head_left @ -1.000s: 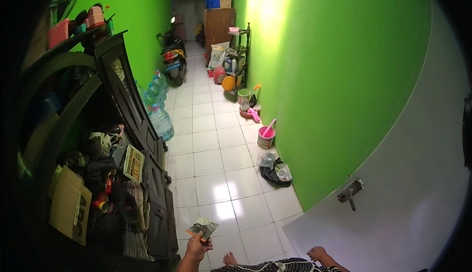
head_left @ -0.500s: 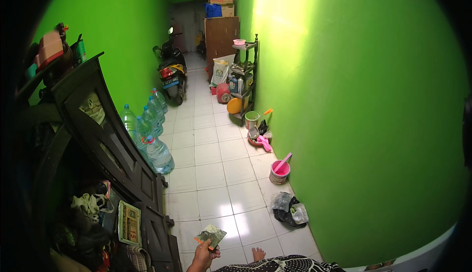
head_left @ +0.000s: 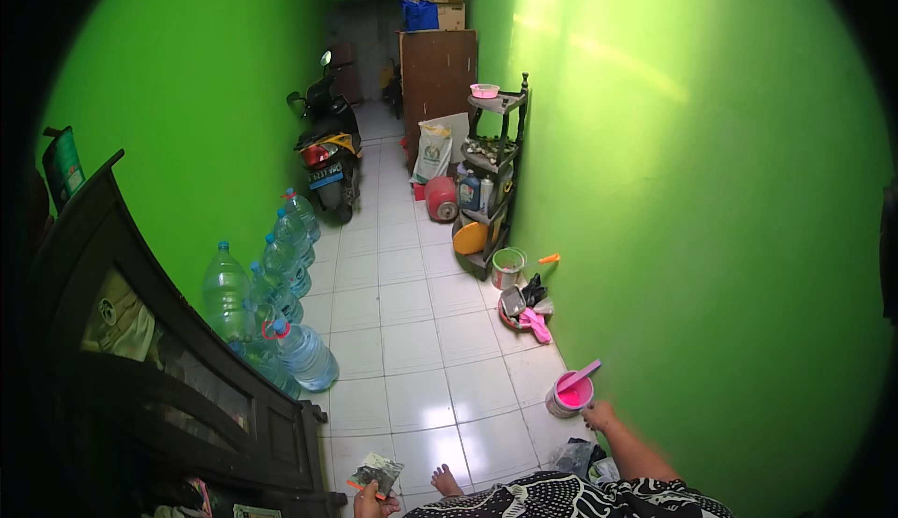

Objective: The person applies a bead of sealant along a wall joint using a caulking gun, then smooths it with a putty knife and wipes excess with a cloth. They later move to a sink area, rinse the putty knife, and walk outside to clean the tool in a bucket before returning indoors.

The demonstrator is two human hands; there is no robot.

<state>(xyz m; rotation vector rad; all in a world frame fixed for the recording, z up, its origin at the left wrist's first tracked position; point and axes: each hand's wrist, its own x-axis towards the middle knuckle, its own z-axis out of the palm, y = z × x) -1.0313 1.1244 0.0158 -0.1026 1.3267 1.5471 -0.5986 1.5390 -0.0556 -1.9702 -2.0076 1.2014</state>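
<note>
My left hand (head_left: 367,501) is at the bottom edge, closed on a small dark packet (head_left: 377,472) with an orange edge. My right hand (head_left: 599,416) reaches out low on the right, right beside a pink bucket (head_left: 570,394) with a pink stick standing in it; whether it touches the rim I cannot tell. My bare foot (head_left: 445,481) shows on the white tiled floor (head_left: 412,350) between the two hands.
A dark wooden cabinet (head_left: 159,378) lines the left, with several big water bottles (head_left: 267,307) beyond it. A parked scooter (head_left: 327,148) stands further down the corridor. On the right are a dark shelf rack (head_left: 491,181), a small bucket (head_left: 508,267), a red canister (head_left: 441,198) and a brown cupboard (head_left: 438,78) with boxes.
The view has moved forward along the corridor, past the cabinet and toward the bottles. My right hand has come into view beside the pink bucket. My left hand still holds the packet.
</note>
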